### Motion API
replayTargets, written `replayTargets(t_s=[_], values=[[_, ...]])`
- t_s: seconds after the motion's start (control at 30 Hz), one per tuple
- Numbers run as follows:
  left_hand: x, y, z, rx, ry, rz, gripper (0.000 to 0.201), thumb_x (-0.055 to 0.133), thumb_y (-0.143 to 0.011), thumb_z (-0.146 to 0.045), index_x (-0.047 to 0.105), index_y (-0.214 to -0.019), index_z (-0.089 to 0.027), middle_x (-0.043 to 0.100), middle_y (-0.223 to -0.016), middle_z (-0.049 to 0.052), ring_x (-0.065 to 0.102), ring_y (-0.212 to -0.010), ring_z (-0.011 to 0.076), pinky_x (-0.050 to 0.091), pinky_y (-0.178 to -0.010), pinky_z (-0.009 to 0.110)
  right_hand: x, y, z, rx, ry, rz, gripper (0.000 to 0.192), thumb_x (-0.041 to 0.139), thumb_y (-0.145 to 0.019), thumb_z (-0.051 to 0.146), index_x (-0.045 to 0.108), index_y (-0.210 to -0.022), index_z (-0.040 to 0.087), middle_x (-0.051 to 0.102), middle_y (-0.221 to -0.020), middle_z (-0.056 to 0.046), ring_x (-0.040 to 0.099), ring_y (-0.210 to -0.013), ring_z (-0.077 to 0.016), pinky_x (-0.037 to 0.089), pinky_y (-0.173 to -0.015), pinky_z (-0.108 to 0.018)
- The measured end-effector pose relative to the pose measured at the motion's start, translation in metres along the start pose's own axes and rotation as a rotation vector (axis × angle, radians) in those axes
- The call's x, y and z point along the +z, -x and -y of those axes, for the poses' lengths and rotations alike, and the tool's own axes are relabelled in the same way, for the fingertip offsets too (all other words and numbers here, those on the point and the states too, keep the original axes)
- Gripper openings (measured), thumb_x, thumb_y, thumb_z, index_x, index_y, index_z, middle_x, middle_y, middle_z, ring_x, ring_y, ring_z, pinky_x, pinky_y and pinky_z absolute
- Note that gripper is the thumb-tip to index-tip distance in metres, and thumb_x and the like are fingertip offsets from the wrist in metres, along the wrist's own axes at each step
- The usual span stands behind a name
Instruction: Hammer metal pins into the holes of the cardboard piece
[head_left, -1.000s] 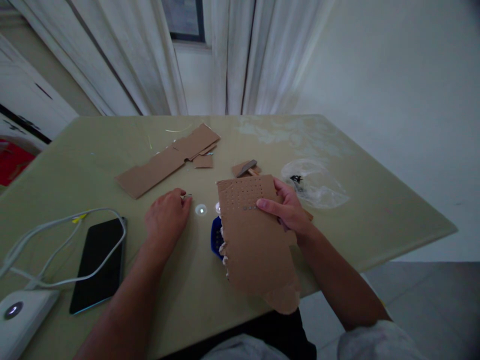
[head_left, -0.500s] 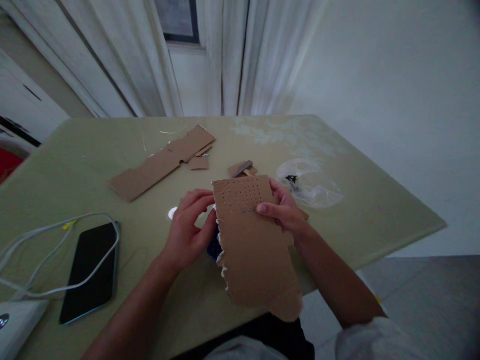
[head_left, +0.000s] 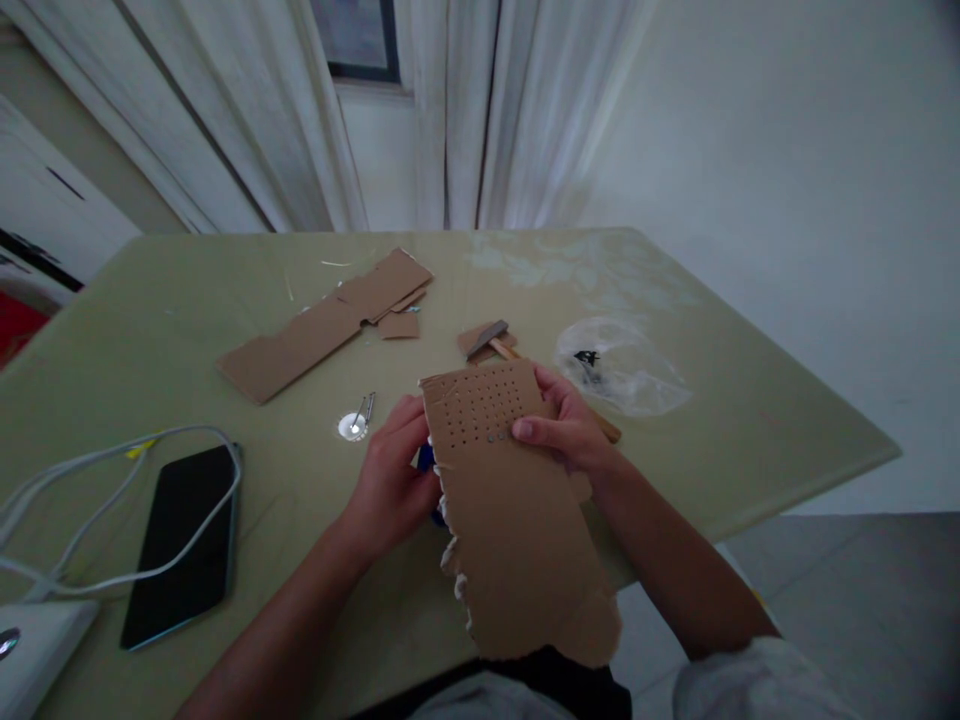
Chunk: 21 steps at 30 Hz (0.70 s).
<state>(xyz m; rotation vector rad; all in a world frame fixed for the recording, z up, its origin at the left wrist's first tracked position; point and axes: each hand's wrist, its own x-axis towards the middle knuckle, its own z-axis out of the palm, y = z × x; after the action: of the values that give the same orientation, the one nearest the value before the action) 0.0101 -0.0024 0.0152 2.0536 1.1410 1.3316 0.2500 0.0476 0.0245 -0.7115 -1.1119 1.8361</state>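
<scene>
Head view: both hands meet at a torn piece of brown cardboard (head_left: 517, 520), lifted off the tabletop (head_left: 150, 320) and tilted so its face turns up toward the camera. The upper part of the sheet carries a grid of small punched holes, and a few small metal heads seem to sit in the lower row, though they are too small to be sure of. The right hand (head_left: 571, 430) pinches the sheet's right edge, thumb laid across the front beside the holes and fingers behind; that grip appears to steady the perforated part. The left hand (head_left: 394, 480) is curled against the ragged left edge, fingertips closed on it or on something small there; which of the two cannot be told. Something blue (head_left: 426, 460) peeks out from behind the cardboard beside that hand.

On the tabletop just left of the hands lies a small bright disc (head_left: 352, 426) with one or two thin metal pins resting on it, close at hand. Beyond the cardboard lies a small hammer (head_left: 495, 338), its head on a scrap and its wooden handle running off behind the right hand. A crumpled clear plastic bag (head_left: 622, 375) with something dark inside sits farther right. A long cardboard strip (head_left: 322, 325) lies toward the far left, with small offcuts beside it. Near the left edge a dark phone (head_left: 181, 540) lies face up under a looping white cable (head_left: 112, 460), which leads to a white box (head_left: 34, 655) at the corner.
</scene>
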Motion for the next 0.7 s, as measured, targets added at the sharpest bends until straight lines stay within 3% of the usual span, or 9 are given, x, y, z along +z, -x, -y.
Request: replayTargets(t_s=[0.2, 0.43, 0.7], values=[[0.002, 0.0, -0.007, 0.063, -0.007, -0.04, 0.023, 0.068, -0.101, -0.014, 0.081, -0.116, -0.026, 0.084, -0.121, 0.011, 0.078, -0.11, 0.027, 0.066, -0.093, 0.042, -0.002, 0.004, 0.001, 0.014, 0.01, 0.001, 0.064, 0.107, -0.07, 0.031, 0.075, -0.125, 0.025, 0.088, -0.113, -0.005, 0.087, -0.095, -0.0225, 0.072, -0.086, -0.035], [0.005, 0.003, -0.016, 0.103, -0.034, -0.091, 0.008, 0.074, -0.095, -0.018, 0.072, -0.092, -0.025, 0.078, -0.09, 0.005, 0.076, -0.089, 0.0228, 0.065, -0.082, 0.036, -0.001, 0.004, 0.005, 0.06, 0.084, 0.06, 0.058, 0.107, -0.071, 0.028, 0.075, -0.119, 0.022, 0.088, -0.109, -0.005, 0.086, -0.088, -0.0204, 0.072, -0.08, -0.031], [0.006, 0.0, -0.007, -0.068, -0.033, -0.069, 0.014, 0.07, -0.095, -0.013, 0.076, -0.102, -0.024, 0.08, -0.106, 0.006, 0.074, -0.098, 0.0225, 0.062, -0.083, 0.035, 0.0, 0.0, 0.004, 0.01, 0.112, -0.018, 0.058, 0.106, -0.072, 0.032, 0.075, -0.12, 0.022, 0.088, -0.109, -0.006, 0.085, -0.089, -0.021, 0.072, -0.079, -0.032]])
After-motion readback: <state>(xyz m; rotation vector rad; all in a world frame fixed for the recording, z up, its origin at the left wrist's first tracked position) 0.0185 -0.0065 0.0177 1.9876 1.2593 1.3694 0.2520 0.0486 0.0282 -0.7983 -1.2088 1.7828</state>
